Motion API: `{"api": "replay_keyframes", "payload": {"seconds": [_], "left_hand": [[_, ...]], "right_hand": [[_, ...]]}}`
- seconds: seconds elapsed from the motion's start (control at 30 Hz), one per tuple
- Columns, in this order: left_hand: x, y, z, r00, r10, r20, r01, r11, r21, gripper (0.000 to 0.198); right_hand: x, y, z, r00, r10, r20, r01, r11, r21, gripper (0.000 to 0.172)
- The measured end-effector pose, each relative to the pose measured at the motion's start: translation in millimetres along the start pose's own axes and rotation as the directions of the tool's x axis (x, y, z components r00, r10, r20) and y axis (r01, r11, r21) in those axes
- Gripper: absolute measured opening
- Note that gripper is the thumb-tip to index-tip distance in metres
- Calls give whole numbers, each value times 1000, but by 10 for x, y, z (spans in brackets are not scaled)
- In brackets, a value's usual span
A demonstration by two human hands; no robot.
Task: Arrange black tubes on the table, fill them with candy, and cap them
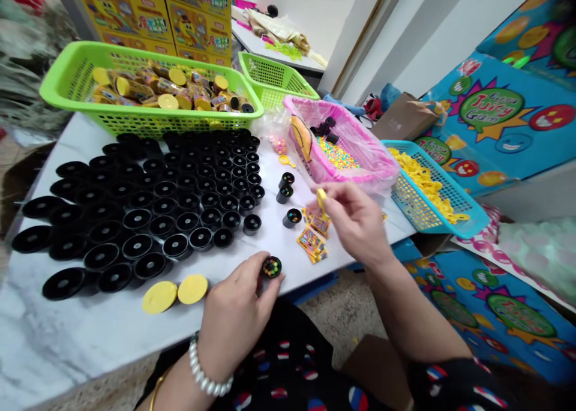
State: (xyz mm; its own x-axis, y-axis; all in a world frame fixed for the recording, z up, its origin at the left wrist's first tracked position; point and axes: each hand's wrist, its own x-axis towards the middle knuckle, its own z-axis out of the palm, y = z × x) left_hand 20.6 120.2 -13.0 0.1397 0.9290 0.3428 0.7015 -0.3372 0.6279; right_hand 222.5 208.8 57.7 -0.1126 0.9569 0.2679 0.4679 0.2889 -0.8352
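Note:
Near the front edge of the table, my left hand [240,303] grips a small black cup [272,267] with coloured candy beads inside. My right hand [355,219] pinches a small yellow plastic piece [321,200] between thumb and fingers, raised above a loose pile of printed cards [311,245]. Just left of those cards stand a few more black cups [292,218] with beads in them. Two yellow round lids [192,289] lie by my left wrist. Rows of black cups [162,225] cover the left part of the table.
A green basket [180,116] of wrapped yellow-capped tubes stands at the back left, another green basket [274,69] behind it. A pink basket [380,174] holds beads and black cups. On the right is a blue basket [474,219] of yellow pieces, near printed cartons [517,111].

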Motion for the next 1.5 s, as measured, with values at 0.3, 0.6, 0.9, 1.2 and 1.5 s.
{"api": "replay_keyframes", "payload": {"seconds": [0.3,0.6,0.9,1.2,1.5], "left_hand": [[12,-3,29,1000,23,3,-23,1000,7,23],[-9,1,40,1000,17,-4,-17,999,-34,28],[-7,-11,34,999,36,-2,-36,996,-81,25],[60,21,-63,986,-70,149,87,990,-110,20],[123,94,-290,921,-190,339,330,844,-423,32]], "right_hand": [[-684,35,330,777,383,500,-625,567,537,28],[-661,-11,453,830,360,426,-512,795,325,36],[-627,-37,601,824,445,352,-556,756,346,31],[-549,-106,623,752,513,415,-642,712,283,30],[-705,-39,663,852,417,317,-516,771,374,24]]}}
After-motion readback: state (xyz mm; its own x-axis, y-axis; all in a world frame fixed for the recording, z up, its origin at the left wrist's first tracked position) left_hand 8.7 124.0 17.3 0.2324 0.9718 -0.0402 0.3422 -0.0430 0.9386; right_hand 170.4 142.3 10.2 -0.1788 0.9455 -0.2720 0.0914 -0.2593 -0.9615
